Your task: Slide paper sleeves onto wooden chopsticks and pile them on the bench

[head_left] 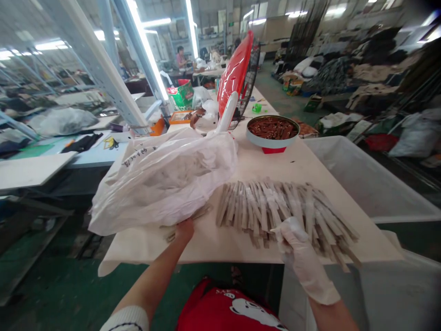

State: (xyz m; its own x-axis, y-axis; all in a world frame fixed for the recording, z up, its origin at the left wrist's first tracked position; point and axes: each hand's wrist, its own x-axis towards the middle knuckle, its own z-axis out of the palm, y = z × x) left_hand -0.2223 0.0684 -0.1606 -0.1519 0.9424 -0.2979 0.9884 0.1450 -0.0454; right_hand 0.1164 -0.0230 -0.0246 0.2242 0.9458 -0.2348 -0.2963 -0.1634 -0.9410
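My bare left hand (pixel 185 231) is at the front edge of a large white plastic bag (pixel 165 179). Its fingers are largely hidden, and a few greyish-beige strips (pixel 202 211) show just beyond it. My right hand (pixel 292 234), in a thin whitish glove, is closed over the near side of a wide row of similar flat strips (pixel 262 207). The fingers are curled with the thumb towards the left; whether a strip is in them I cannot make out. The strips lie side by side, some overlapping, on the pale-covered table (pixel 255 168).
Behind the bag stands a red-and-white fan (pixel 236 76). A round tin of brown pieces (pixel 273 131) rests on a red base at the far right. A white bin (pixel 372 179) adjoins the table's right side. Metal frame posts (pixel 113 92) rise at left. Another person (pixel 181 57) sits far back.
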